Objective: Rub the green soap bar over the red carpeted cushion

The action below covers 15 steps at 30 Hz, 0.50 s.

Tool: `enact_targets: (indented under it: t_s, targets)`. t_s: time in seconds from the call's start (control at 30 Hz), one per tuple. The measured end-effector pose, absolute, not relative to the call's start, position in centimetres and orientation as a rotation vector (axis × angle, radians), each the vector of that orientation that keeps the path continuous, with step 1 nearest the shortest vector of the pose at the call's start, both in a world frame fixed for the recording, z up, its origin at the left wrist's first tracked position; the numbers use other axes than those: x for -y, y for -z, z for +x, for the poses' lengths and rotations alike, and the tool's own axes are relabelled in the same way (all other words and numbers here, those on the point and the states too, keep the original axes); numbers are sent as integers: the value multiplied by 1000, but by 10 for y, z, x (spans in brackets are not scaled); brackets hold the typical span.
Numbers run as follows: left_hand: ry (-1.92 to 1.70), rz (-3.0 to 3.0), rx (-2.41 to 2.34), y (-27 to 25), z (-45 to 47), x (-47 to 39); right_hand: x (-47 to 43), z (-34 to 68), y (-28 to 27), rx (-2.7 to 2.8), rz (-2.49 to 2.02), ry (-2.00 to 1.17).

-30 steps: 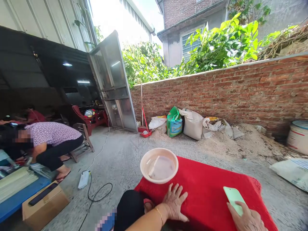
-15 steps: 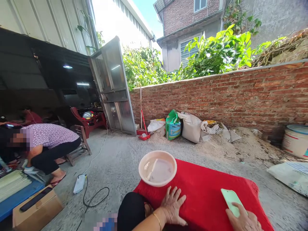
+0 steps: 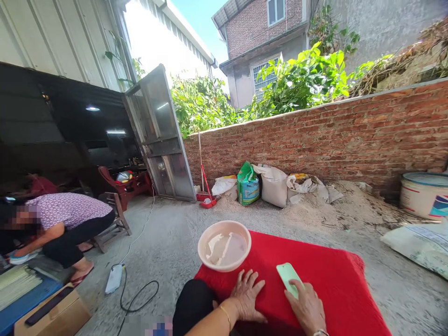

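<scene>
A red cloth with a soft pile covers the surface before me. My left hand lies flat on it, fingers spread, just below a pale pink basin. Clear liquid fills part of the basin, with bright reflections on it. My right hand grips a flat pale green rectangular piece with rounded corners and a small dark spot near its far end. The piece lies low over the cloth, right of my left hand. I cannot tell exactly what it is.
At left a person bends forward on a wooden chair, near a cardboard box. A power strip and black cable lie on the concrete. Sacks, a red dustpan and a bucket line the brick wall.
My right hand has moved left across the cloth with the pale green piece, closer to my left hand. My left hand stays spread in place. The view has shifted slightly.
</scene>
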<state>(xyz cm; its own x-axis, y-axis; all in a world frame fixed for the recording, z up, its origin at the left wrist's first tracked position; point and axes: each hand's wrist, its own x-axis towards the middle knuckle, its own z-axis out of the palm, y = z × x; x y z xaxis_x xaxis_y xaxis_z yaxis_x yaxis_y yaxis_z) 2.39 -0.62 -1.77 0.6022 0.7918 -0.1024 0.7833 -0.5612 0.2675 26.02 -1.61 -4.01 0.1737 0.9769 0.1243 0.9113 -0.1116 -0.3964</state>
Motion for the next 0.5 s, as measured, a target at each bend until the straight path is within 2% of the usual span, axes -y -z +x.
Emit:
enact_targets:
  t_s: [0.27,0.5]
  targets:
    - [-138,2526,-1300,26,18,-11,14,355,65,1398,-2245,-348]
    - [-296,2402,-1566,48,42,-33,1,318,49,1502,-2117,-349]
